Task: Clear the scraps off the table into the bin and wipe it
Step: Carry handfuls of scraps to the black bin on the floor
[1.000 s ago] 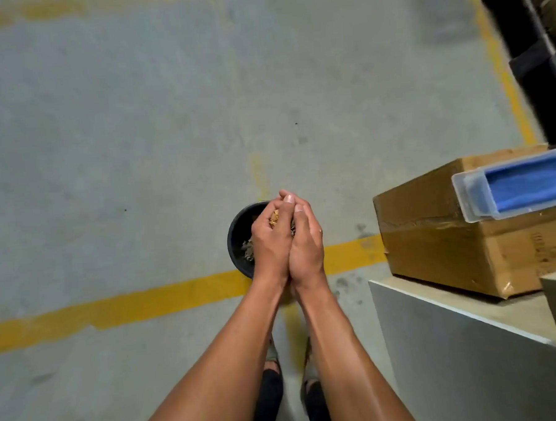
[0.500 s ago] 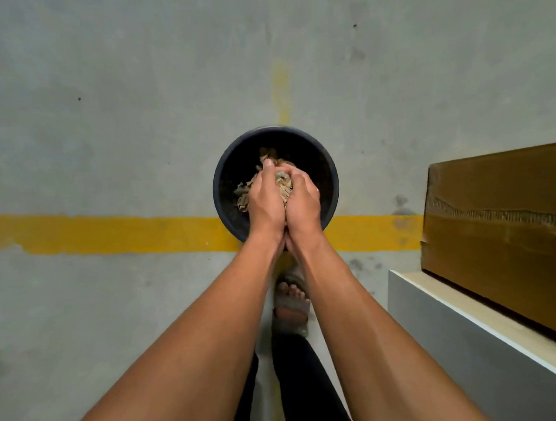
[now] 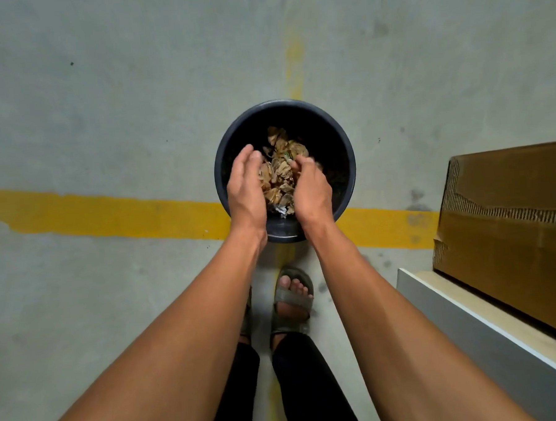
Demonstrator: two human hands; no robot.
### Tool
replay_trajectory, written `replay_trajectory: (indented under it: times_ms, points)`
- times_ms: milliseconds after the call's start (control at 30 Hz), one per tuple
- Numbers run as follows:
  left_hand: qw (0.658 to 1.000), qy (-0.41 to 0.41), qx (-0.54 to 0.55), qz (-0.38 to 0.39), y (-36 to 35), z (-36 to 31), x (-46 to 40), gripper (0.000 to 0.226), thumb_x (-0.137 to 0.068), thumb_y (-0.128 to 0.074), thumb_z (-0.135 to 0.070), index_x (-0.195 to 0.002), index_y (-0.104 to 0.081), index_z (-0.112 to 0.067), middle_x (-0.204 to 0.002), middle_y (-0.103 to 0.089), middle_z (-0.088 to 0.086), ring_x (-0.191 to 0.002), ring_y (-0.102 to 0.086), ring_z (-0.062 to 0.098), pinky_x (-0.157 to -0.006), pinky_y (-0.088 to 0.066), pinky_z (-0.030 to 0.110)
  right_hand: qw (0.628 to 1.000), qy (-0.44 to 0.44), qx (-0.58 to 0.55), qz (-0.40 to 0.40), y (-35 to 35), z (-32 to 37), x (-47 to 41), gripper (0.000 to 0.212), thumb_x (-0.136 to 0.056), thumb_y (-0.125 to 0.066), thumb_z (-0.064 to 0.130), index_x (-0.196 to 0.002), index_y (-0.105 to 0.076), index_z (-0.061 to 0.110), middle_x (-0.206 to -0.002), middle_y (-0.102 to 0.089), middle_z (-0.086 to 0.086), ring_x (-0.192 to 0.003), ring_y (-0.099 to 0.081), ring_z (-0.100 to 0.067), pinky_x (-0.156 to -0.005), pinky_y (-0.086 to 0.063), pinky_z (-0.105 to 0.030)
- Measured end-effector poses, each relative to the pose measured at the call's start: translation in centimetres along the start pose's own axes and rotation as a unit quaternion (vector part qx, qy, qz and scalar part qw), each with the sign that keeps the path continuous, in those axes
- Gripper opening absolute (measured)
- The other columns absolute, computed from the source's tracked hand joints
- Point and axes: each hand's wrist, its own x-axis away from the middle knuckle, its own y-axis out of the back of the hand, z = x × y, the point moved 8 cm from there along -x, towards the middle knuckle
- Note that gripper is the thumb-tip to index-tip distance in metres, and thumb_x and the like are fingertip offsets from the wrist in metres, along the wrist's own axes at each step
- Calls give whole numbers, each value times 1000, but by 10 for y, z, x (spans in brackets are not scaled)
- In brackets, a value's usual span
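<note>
Hanging over a round dark bin at the centre of the frame, both hands are parted with palms turned toward each other. The left hand has its fingers straight and relaxed, holding nothing. The right hand has fingers bent loosely inward at the tips; whether they pinch any piece I cannot tell. Between the palms sit the scraps, dry, crumpled, tan and brown flakes with a pale bit at the near edge; whether they are falling or lying inside the bin is hard to make out. The bin's smooth rim is hidden at the near side by both wrists.

The bin stands on a matt grey concrete floor, straddling a worn yellow line. At the right edge of the frame, a pale counter with a sharp white edge is cut off; on it rests a cardboard box, taped, with torn corrugated fluting showing. Sandalled feet stand just below the bin. Wide floor lies to the left.
</note>
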Motion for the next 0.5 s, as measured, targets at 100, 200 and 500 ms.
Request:
replay_trajectory:
  times_ms: [100, 200, 500]
  points:
    - [993, -8, -67, 94, -14, -10, 14, 64, -103, -77, -34, -161, -51, -25, -155, -56, -6, -138, -57, 1, -101, -49, 10, 987, 78, 139, 13, -2, 15, 9, 34, -110, -48, 25, -130, -72, 12, -129, -71, -12, -120, -65, -29, -104, -49, -32]
    - [981, -8, -117, 156, -27, -11, 20, 79, -96, -85, -31, -163, -44, -30, -149, -53, -11, -139, -56, 9, -114, -49, 25, 994, 64, 77, 33, -3, 16, 11, 39, -106, -65, 12, -145, -66, 12, -138, -67, -8, -123, -64, -20, -102, -49, -16]
    - [994, 75, -55, 62, -9, 15, 4, 34, -110, -65, -21, -144, -65, -18, -133, -74, 2, -123, -71, 15, -76, -56, 15, 996, 48, 23, 67, -2, 8, 18, 45, -109, -57, 23, -153, -59, 21, -147, -67, 0, -135, -62, -12, -121, -47, -40]
